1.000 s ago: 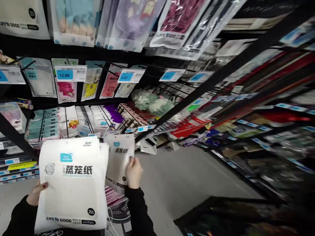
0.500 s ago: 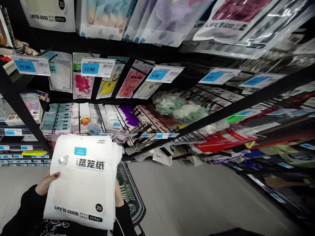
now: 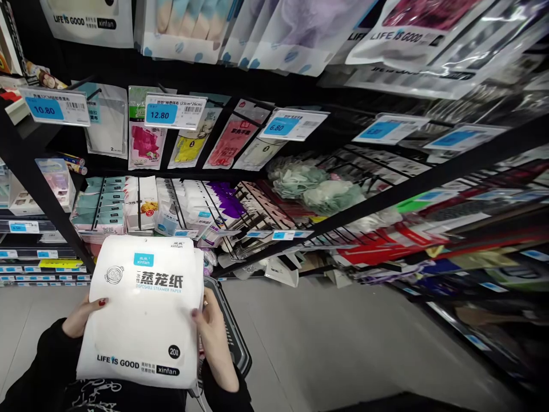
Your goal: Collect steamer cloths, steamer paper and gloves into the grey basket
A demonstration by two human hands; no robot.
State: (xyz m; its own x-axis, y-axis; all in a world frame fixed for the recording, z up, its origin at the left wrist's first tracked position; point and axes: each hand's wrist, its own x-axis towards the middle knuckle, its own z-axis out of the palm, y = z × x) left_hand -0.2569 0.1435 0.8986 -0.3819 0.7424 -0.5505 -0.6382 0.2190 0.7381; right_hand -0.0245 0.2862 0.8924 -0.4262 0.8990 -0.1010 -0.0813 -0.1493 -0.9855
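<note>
Shop shelves (image 3: pixel 407 184) being lined with goods (image 3: pixel 98 206). Steamer paper packs (image 3: pixel 137 326) already gathered, being gripped by left hand (image 3: pixel 80 318) and right hand (image 3: pixel 214 335), outside basket (image 3: pixel 241 340).

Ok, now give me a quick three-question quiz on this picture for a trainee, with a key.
1. True or false: the left hand has its thumb on the front of the white packet.
2. In the picture, the basket is: a) left of the packet; b) right of the packet; c) above the packet.
3. Fill in: the price tag between the 10.80 tag and the 6.80 tag reads ____.
Key: 1 true; 2 b; 3 12.80.
</note>
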